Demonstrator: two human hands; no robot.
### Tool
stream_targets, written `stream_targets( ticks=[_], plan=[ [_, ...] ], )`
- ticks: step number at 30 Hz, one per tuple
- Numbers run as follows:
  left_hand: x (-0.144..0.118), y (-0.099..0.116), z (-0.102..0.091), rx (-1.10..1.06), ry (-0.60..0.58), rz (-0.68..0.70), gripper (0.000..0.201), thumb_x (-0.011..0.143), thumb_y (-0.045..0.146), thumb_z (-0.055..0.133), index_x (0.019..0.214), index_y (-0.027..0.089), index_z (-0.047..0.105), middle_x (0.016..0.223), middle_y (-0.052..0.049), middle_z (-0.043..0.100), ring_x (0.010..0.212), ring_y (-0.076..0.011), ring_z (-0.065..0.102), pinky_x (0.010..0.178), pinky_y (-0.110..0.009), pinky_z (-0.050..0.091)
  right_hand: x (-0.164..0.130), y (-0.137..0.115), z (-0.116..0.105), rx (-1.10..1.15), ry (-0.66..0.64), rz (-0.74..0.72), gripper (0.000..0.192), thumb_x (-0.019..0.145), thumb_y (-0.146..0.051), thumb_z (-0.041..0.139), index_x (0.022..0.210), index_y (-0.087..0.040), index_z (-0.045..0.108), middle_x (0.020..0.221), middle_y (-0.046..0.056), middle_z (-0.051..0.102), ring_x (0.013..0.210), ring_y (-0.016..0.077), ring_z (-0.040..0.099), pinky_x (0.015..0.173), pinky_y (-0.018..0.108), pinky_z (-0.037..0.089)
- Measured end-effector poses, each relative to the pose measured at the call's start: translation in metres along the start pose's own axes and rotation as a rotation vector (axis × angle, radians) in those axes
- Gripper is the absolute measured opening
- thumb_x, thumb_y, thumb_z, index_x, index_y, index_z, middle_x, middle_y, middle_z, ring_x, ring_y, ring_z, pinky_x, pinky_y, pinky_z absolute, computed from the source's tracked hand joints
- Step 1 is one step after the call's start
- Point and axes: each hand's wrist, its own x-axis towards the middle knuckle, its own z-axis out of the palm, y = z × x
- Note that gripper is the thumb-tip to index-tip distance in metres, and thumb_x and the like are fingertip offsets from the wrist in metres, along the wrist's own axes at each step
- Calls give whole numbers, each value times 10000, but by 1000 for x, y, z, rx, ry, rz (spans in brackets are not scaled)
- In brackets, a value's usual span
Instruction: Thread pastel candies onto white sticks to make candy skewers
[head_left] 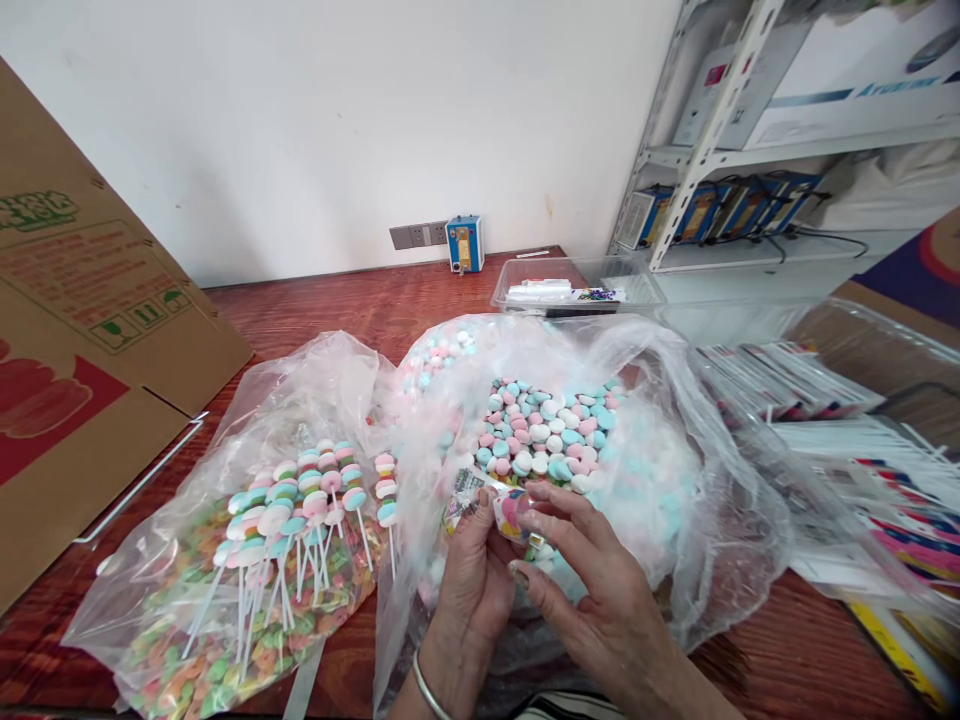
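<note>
I see my left hand (471,572) and right hand (592,590) meeting over the worktop (780,655), fingers of both pinched on a small printed wrapper (504,505); it sits between my fingertips. Just beyond them lies the open bag (675,400) of round candies (547,430); left of my fingers, candy sticks (315,500) lie in another bag.
</note>
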Motion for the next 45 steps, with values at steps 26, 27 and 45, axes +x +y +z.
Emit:
stream_targets(
  ticks=[26,27,45],
  plan=[
    [6,-10,-14,-365,-105,-323,179,733,141,793,888,120,705,812,-25,702,654,-84,627,603,-182,509,9,0,-4,57,40,62,324,880,-221,639,1195,-274,582,1367,82,510,1263,243,504,1016,424,477],
    [7,-11,-15,-377,-110,-333,178,740,153,791,891,117,706,813,-28,702,655,-86,626,595,-182,506,9,0,-4,49,38,59,329,879,-214,639,1198,-271,581,1371,84,505,1264,243,503,1018,425,477],
    [-56,50,-8,-231,-457,-183,356,568,350,896,598,147,605,596,-12,543,542,-101,490,522,-220,393,35,-1,-1,211,-26,259,233,947,-390,510,1085,-277,660,1043,37,717,954,221,672,807,326,542]
  ],
)
